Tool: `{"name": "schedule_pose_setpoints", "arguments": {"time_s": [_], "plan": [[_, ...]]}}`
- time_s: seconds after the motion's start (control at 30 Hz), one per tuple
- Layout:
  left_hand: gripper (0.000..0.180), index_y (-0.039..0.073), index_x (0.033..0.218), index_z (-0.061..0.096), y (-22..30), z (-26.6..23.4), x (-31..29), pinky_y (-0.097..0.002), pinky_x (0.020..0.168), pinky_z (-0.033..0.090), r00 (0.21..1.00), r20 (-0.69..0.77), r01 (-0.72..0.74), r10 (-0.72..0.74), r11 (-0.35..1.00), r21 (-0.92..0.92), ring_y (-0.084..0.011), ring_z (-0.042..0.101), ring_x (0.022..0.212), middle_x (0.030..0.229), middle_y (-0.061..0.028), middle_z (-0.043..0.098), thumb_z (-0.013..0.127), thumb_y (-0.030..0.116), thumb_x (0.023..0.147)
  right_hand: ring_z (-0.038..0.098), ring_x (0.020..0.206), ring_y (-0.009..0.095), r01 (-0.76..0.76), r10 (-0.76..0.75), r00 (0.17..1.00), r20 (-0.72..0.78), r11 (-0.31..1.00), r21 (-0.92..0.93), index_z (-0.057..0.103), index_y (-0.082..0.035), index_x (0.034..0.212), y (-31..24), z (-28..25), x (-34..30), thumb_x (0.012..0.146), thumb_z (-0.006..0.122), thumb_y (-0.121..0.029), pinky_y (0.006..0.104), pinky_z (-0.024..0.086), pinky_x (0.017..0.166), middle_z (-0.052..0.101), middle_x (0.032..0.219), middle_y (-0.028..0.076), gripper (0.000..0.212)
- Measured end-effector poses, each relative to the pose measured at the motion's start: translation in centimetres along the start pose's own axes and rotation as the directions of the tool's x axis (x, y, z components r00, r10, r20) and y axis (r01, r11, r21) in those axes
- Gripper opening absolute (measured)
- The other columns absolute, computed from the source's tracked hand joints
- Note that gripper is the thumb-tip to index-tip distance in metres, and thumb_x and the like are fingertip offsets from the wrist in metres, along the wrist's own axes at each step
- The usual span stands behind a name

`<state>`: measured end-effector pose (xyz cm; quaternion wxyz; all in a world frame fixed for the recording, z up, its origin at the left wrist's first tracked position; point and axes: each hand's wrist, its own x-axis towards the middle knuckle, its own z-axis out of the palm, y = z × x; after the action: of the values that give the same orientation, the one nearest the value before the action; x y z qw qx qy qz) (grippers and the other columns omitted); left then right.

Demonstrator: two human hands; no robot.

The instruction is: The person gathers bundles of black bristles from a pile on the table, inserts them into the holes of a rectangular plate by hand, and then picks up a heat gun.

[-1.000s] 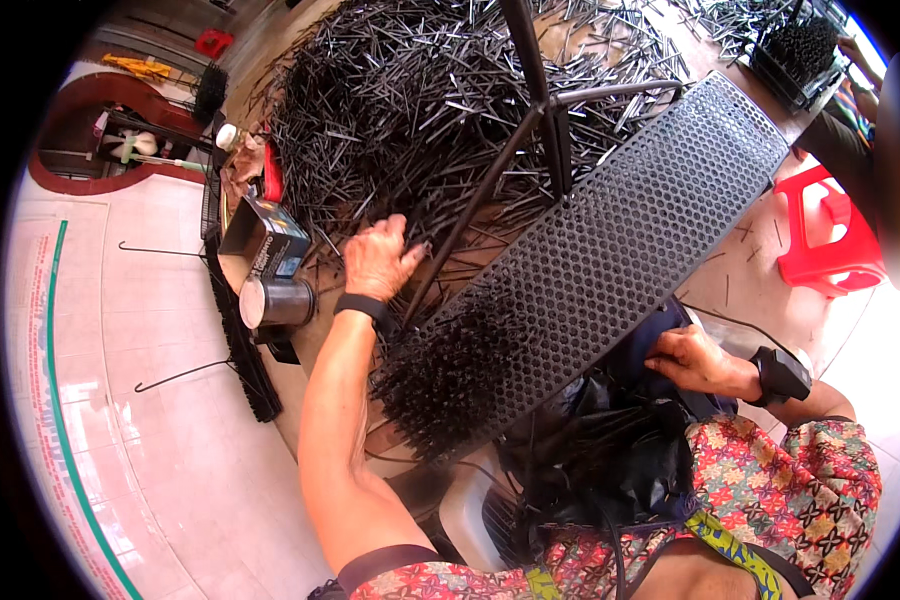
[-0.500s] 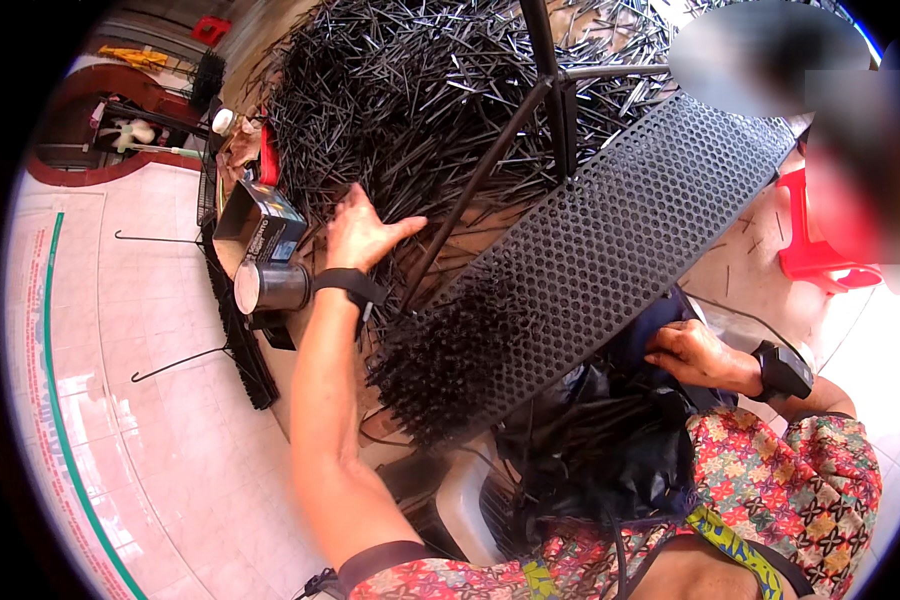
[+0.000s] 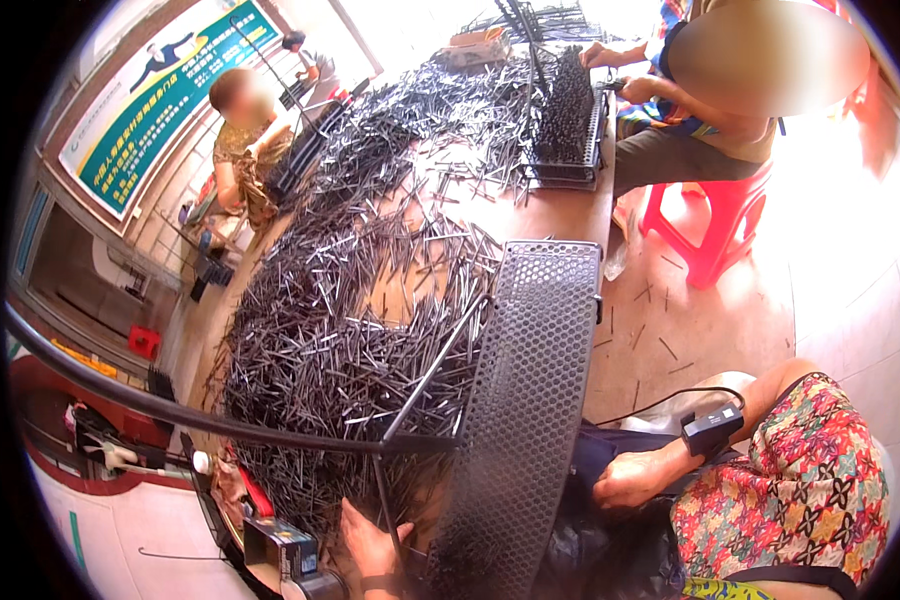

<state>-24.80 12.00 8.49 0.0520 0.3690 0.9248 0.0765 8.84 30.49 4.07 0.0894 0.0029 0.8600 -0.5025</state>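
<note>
Since a second ago our view has lifted, so the whole counter point(image 3: 560, 215) now shows, heaped with thin dark metal pins point(image 3: 340, 340). Our perforated honeycomb tray point(image 3: 525, 400) leans beside that heap. Our left hand point(image 3: 370, 545), fingers spread, has slid to the heap's near edge, partly cut off. Our right hand point(image 3: 635, 478) rests loosely curled, empty, right of the tray.
</note>
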Motion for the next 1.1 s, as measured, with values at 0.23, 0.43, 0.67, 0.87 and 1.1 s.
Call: {"name": "schedule_pose_setpoints", "arguments": {"time_s": [0.23,0.43,0.67,0.87,1.1], "plan": [[0.105,-0.014,0.115,0.031,-2.3,0.7,3.4,-0.0382,0.087,0.039,0.98,0.11,0.177,-0.168,0.981,-0.075,-0.0385,0.041,0.107,0.114,-0.0291,0.041,0.082,0.027,0.033,0.055,0.06,0.037,-0.013,0.014,0.999,0.046,1.0,-0.006,0.049,0.002,0.075,-0.3,0.1,0.4,0.077,0.049,-0.021,0.0436,0.042,0.05,0.053,0.061,0.021,0.023],[0.062,-0.005,0.093,0.05,-3.2,2.5,1.8,-0.0394,0.077,0.043,0.998,0.047,0.057,-0.048,0.973,-0.223,-0.0371,0.053,0.087,0.09,-0.024,0.055,0.075,0.019,0.041,0.054,0.061,0.038,0.003,-0.001,1.0,0.025,0.999,-0.046,0.05,0.001,0.075,-1.4,-0.5,0.3,0.077,0.049,-0.02,0.044,0.042,0.05,0.054,0.062,0.022,0.022],[0.053,-0.004,0.095,0.052,1.8,-0.1,1.1,-0.0398,0.073,0.044,0.968,0.236,0.014,-0.089,0.954,0.3,-0.0389,0.055,0.081,0.081,-0.0241,0.057,0.064,0.02,0.049,0.054,0.062,0.039,-0.019,0.021,0.999,0.05,0.998,-0.058,0.05,0.002,0.074,-0.9,0.0,0.3,0.076,0.05,-0.018,0.0448,0.042,0.051,0.053,0.062,0.022,0.02],[0.037,-0.009,0.085,0.048,-0.4,2.6,1.2,-0.0443,0.066,0.044,0.999,0.038,0.025,-0.029,0.994,0.111,-0.0416,0.054,0.071,0.069,-0.027,0.054,0.058,0.013,0.056,0.054,0.062,0.039,0.002,0.001,0.999,0.048,0.998,-0.055,0.049,0.002,0.073,-1.4,-0.4,0.3,0.075,0.05,-0.017,0.0447,0.042,0.051,0.053,0.061,0.023,0.02],[0.027,-0.009,0.085,0.042,-0.1,2.1,1.2,-0.0456,0.06,0.043,0.995,-0.09,0.056,-0.041,0.983,0.177,-0.0434,0.053,0.064,0.063,-0.0271,0.053,0.049,0.003,0.061,0.054,0.064,0.038,0.011,-0.009,0.999,0.039,0.999,-0.049,0.048,0.002,0.072,-1.6,-0.9,0.2,0.075,0.05,-0.017,0.0448,0.042,0.053,0.053,0.063,0.021,0.02]]}}
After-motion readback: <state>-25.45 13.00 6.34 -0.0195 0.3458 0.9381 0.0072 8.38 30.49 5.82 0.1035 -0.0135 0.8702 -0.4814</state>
